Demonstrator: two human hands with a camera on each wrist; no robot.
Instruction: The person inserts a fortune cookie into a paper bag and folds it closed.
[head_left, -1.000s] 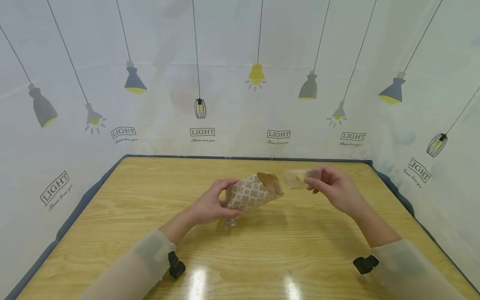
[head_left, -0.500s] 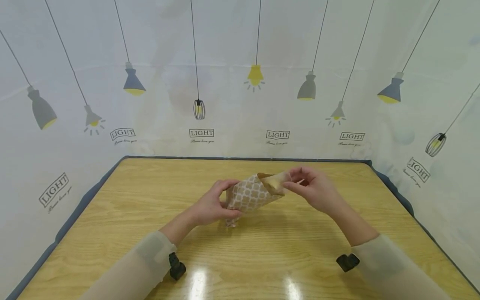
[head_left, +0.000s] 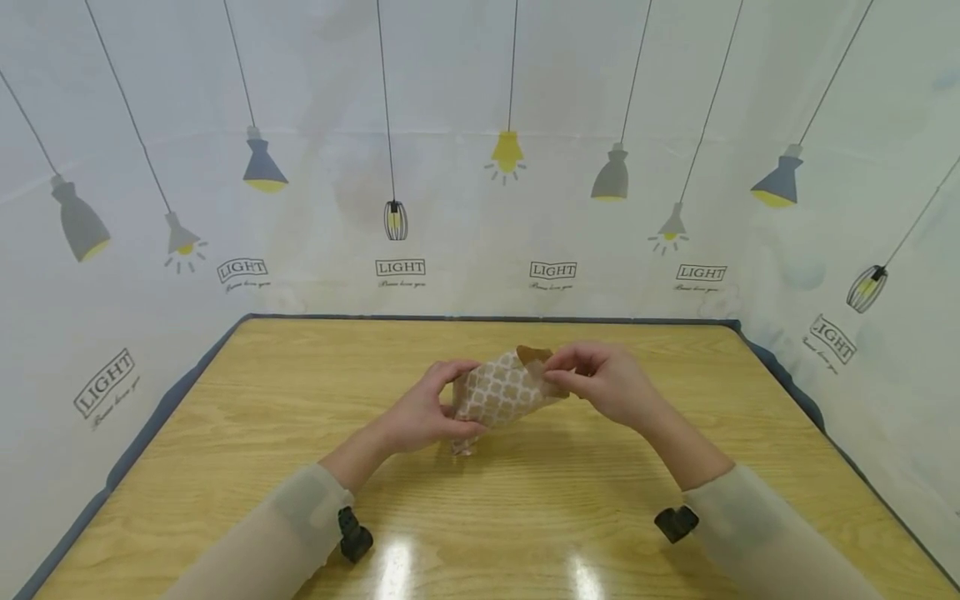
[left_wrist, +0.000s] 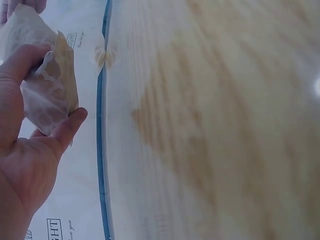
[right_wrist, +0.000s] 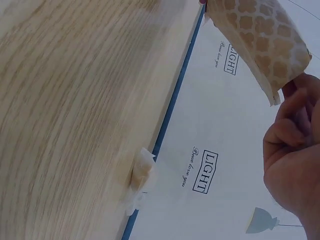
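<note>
A: How does each grip sit against the paper bag (head_left: 497,390)?

B: The left grip (head_left: 426,408) curls round the bag's lower end, holding it tilted over the counter (head_left: 517,508). The right grip (head_left: 609,382) seems to pinch a pale packet (head_left: 536,368) just inside the bag's mouth.

A: I'd call that tucking it in. Any advice?

B: Squeeze lightly so the mouth doesn't collapse, slide the packet along the bag's length, and release only once it's past the rim.
</note>
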